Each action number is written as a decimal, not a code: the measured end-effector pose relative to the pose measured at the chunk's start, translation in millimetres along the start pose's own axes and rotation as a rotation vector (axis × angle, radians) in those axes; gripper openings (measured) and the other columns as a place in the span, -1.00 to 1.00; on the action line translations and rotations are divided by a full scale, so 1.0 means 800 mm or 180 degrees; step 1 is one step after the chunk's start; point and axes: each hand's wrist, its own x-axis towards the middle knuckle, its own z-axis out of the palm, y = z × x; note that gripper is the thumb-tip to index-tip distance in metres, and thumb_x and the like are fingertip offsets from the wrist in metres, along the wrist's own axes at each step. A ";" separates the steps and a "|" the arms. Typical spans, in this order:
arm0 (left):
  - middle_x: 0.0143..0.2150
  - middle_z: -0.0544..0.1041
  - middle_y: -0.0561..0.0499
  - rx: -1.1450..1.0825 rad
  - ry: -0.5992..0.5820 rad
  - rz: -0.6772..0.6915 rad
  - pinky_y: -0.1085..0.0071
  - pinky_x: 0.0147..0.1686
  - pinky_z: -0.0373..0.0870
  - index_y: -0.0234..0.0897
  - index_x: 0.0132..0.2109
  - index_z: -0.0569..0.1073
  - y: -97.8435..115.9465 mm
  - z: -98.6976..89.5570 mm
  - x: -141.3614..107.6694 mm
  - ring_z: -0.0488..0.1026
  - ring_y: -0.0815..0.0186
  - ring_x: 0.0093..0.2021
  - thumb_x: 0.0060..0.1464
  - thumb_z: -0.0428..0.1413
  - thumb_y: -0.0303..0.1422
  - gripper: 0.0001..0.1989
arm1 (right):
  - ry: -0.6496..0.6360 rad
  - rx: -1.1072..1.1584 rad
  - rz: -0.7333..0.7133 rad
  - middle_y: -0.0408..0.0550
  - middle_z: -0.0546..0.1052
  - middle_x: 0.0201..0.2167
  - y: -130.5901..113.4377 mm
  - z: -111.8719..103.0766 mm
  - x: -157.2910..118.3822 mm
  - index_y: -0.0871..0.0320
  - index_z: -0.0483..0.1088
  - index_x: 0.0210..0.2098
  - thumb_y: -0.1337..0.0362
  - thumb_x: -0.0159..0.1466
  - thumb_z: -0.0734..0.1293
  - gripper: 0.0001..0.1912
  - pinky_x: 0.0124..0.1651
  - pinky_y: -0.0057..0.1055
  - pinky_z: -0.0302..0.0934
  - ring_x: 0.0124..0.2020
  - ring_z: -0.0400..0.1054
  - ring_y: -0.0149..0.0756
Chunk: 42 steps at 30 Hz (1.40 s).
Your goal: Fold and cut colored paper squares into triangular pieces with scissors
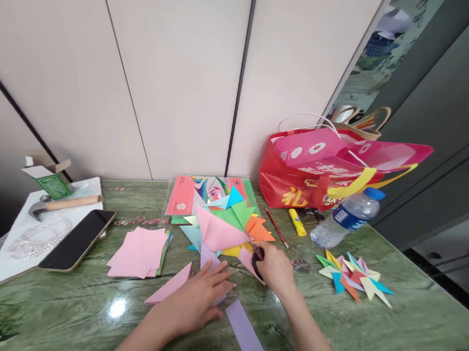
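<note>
My right hand (275, 268) grips scissors (257, 254) with dark handles, the blades pointing at a heap of folded coloured paper (220, 228). Fingers spread, my left hand (198, 294) lies on a light purple piece of paper (208, 255), covering much of it. A folded pink paper triangle (174, 285) rests left of that hand. Partly behind the scissors lies a pink paper strip (247, 260). Nearer to me, between my forearms, is a purple paper strip (245, 334).
Left stand a stack of pink paper squares (139, 252), a phone (78, 240), a hammer (65, 205) and a small box (51, 180). Right are a glue stick (297, 222), a pencil (276, 227), a water bottle (347, 219), a red bag (275, 173) and folded paper stars (352, 276).
</note>
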 end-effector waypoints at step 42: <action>-0.77 0.40 0.04 -0.4017 0.2077 -0.1570 0.42 -0.57 0.38 -0.37 -0.72 0.36 -0.035 -0.043 -0.017 0.48 0.23 -0.66 -0.22 0.27 -0.24 -0.64 | 0.0344 0.3301 -0.0545 -0.09 0.49 -0.39 -0.023 0.019 0.005 0.14 0.30 -0.37 0.24 0.00 0.44 -0.74 -0.23 -0.34 0.24 -0.34 0.37 -0.28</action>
